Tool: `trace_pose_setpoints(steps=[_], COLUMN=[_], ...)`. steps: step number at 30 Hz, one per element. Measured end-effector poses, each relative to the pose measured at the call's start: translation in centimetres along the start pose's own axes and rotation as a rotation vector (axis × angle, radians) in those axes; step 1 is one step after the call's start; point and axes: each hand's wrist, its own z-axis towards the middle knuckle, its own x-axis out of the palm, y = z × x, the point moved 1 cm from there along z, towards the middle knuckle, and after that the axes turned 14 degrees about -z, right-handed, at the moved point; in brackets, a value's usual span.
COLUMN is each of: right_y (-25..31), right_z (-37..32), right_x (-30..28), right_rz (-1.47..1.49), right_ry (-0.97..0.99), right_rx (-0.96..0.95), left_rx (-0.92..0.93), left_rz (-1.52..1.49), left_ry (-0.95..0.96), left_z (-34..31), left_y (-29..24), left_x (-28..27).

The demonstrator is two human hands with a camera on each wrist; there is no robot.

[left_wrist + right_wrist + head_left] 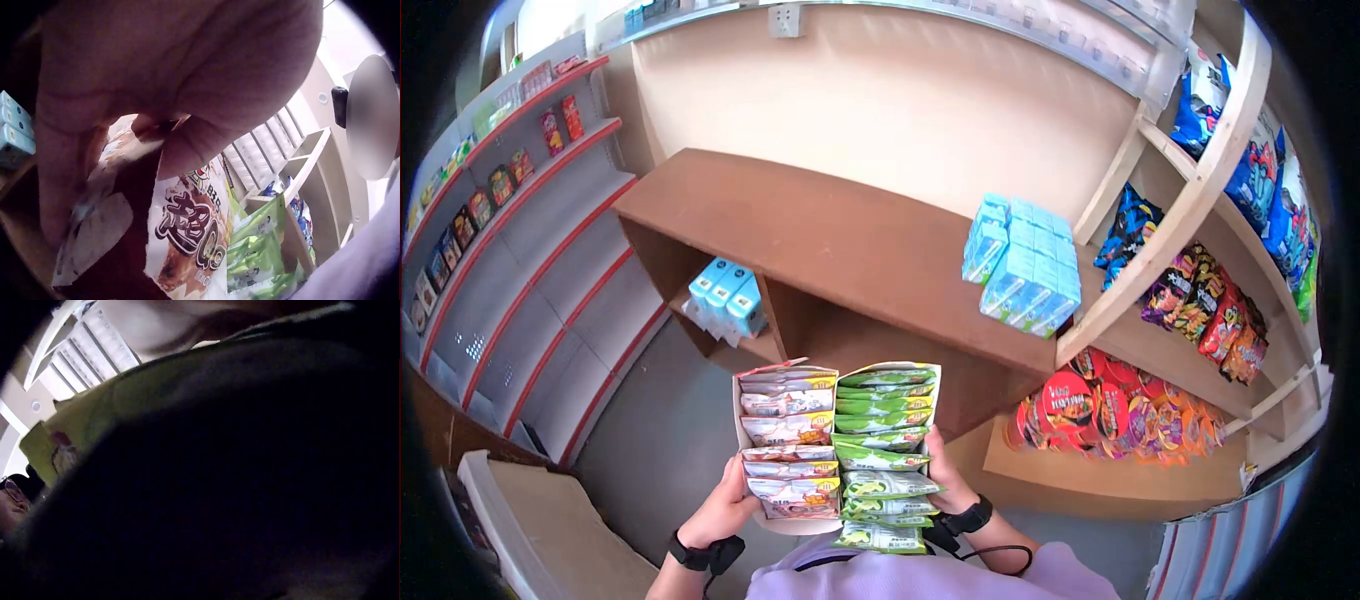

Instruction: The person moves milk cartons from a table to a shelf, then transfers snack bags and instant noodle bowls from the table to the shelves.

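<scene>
Side by side at my front are two open display boxes. The left box (741, 405) carries a row of white and brown snack packets (792, 430), and the right box (937, 390) carries green snack packets (886, 420). My left hand (725, 502) grips the left box by its outer side, its thumb along the edge. On the other side my right hand (947, 478) holds the right box, its fingers partly hidden behind it. The left wrist view shows my left hand (181, 62) close against a packet with large dark lettering (190, 231). Mostly dark, the right wrist view shows a green packet (94, 422).
Ahead stands a brown counter (800, 220) with blue cartons (1030, 270) on top and more blue cartons (728, 295) in its cubby. Red-edged shelves (550, 270) line the left. At right, a wooden rack (1200, 200) holds snack bags, with red tubs (1090, 410) below.
</scene>
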Motion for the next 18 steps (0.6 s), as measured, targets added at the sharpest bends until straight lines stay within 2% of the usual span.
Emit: trace_pose_setpoints(steps=[2,4,7,10,18], right_y=[3.1,5.6,7.0,8.8,8.0], right_z=[2.4,5.2,9.2,10.6,10.8], right_x=[0.1,-0.1,-1.4,-1.1,-0.1], right_rz=[-0.03,0.003,-0.08,-0.05,-0.08], right_ry=[-0.015,-0.012,-0.014,-0.021,-0.248], right_rx=[-0.048,-0.061,-0.119,-0.109,-0.171], left_rx=[0.058,0.095,0.134,0.091,0.064], left_rz=[0.022,-0.086,-0.032,-0.097,0.081], left_ry=[0.035,-0.014,0.012,0.018,0.183], left_z=[3.4,7.1,11.5,13.8,17.3], left_y=[-2.3,-3.5,-4.6,-5.4,-7.8], left_x=[-0.8,-1.4,-3.0,-3.5,-5.4])
